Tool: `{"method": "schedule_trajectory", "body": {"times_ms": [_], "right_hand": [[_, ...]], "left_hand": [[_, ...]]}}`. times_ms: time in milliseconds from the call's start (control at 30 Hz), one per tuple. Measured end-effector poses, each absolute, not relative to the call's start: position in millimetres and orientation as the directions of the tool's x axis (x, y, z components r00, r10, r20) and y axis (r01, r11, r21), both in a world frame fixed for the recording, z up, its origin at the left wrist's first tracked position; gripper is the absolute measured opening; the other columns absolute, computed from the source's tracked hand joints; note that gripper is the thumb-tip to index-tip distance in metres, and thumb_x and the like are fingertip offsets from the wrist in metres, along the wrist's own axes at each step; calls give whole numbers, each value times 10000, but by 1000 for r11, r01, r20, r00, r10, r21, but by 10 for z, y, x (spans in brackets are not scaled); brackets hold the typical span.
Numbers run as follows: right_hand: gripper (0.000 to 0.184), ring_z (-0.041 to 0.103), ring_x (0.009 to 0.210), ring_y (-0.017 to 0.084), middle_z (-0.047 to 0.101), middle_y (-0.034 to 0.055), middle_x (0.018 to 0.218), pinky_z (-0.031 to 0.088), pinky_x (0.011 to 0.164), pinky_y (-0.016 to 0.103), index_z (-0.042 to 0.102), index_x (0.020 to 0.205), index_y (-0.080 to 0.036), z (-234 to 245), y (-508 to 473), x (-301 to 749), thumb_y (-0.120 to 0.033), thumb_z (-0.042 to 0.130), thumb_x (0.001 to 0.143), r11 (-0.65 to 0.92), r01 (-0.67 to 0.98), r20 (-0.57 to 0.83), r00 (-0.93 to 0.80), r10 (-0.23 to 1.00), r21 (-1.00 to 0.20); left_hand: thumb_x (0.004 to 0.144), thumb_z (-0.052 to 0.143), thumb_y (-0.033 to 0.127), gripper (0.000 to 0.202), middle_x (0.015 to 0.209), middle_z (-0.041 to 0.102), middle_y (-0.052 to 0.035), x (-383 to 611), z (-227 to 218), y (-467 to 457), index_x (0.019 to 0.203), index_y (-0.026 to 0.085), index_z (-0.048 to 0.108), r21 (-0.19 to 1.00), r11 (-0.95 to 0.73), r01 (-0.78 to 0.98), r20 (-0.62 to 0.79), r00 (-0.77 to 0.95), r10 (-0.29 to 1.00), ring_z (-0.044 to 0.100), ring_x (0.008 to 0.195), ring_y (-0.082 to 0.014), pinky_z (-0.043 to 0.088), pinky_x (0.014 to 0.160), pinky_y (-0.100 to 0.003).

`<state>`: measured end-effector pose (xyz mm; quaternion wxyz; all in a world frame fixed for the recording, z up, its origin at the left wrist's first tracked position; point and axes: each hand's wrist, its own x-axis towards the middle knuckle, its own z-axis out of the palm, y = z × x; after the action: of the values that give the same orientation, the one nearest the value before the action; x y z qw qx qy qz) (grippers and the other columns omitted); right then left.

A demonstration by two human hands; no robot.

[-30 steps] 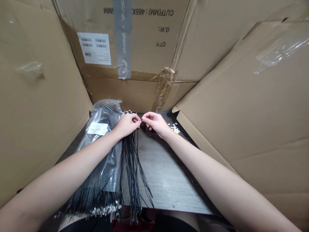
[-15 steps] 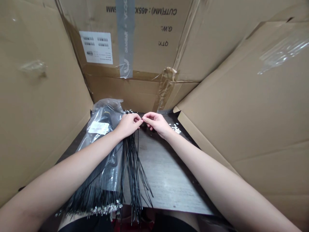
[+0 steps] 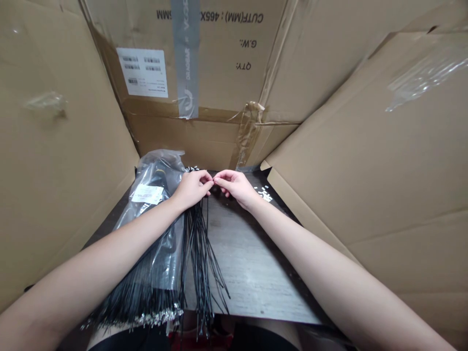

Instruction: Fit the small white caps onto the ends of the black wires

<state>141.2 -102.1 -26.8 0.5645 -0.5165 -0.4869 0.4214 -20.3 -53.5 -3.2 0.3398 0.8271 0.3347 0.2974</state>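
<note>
My left hand [image 3: 195, 187] pinches the end of a thin black wire [image 3: 207, 212], which hangs below its fingertips. Fingertip to fingertip with it, my right hand [image 3: 232, 184] is closed in a pinch; whatever sits between its fingers is too small to make out. Under and in front of my left hand lies a loose bunch of black wires [image 3: 200, 253], trailing over the table's front edge. Small white pieces [image 3: 263, 193] are scattered beside my right wrist, and white tips [image 3: 192, 169] show behind my left hand.
A clear plastic bag [image 3: 161, 158] full of black wires with shiny metal ends [image 3: 157, 317] lies under my left forearm. Cardboard walls [image 3: 58, 170] enclose the dark table [image 3: 252, 273] on the left, back and right.
The whole view has shifted slightly to the left. Both hands keep the same pinch, with their fingertips together.
</note>
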Motion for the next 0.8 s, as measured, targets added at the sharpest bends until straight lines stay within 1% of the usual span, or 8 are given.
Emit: {"method": "schedule_trajectory", "body": {"times_ms": [100, 200, 300, 400, 500, 667, 800], "right_hand": [[341, 461, 475, 67, 568, -33, 579, 365, 379, 169, 673, 750, -171, -277, -1014, 1419, -454, 808, 618, 119, 14, 120, 182, 976, -993], [375, 468, 471, 66, 618, -15, 620, 371, 369, 173, 683, 772, -163, -293, -1005, 1426, -458, 824, 588, 124, -42, 113, 202, 973, -991], [372, 468, 460, 63, 652, -1, 651, 375, 360, 175, 679, 761, -162, -313, -995, 1425, -450, 829, 580, 132, -80, 110, 240, 965, -988], [348, 465, 450, 58, 658, 2, 651, 376, 353, 172, 675, 733, -161, -337, -980, 1422, -445, 823, 596, 138, -77, 113, 264, 958, -987], [339, 471, 447, 58, 661, 5, 648, 381, 347, 169, 680, 726, -158, -359, -960, 1431, -430, 832, 593, 139, -80, 113, 270, 956, -987], [367, 573, 543, 99, 659, 17, 628, 458, 394, 170, 670, 691, -151, -362, -946, 1455, -366, 896, 497, 112, -164, 55, 313, 948, -980], [382, 642, 620, 149, 664, 24, 643, 542, 451, 219, 665, 721, -155, -362, -950, 1449, -337, 908, 489, 123, -196, 50, 340, 939, -973]], "left_hand": [[813, 606, 251, 131, 693, 725, -55, -201, -21, -536, 773, 148, 676, 768, -535, 352, 265, 587, 765, 731, 646, -202, 535, 640, -261], [817, 590, 257, 162, 697, 733, -53, -202, -24, -525, 785, 146, 704, 759, -541, 362, 280, 569, 774, 720, 628, -194, 535, 655, -271], [818, 579, 256, 177, 715, 736, -45, -203, -31, -512, 784, 150, 717, 722, -577, 383, 318, 556, 768, 693, 623, -174, 513, 652, -264], [811, 580, 256, 177, 735, 739, -46, -202, -30, -505, 750, 154, 712, 678, -610, 410, 353, 546, 759, 664, 668, -170, 483, 654, -261], [805, 577, 255, 176, 742, 735, -46, -199, -26, -505, 749, 151, 707, 668, -614, 421, 351, 549, 759, 637, 674, -166, 458, 657, -264], [796, 566, 255, 175, 728, 713, -41, -195, -31, -502, 768, 143, 698, 696, -597, 399, 331, 560, 759, 597, 639, -154, 434, 634, -264], [787, 575, 260, 175, 722, 710, -44, -191, -45, -486, 765, 136, 697, 737, -566, 368, 313, 556, 770, 596, 631, -149, 432, 637, -261]]}}
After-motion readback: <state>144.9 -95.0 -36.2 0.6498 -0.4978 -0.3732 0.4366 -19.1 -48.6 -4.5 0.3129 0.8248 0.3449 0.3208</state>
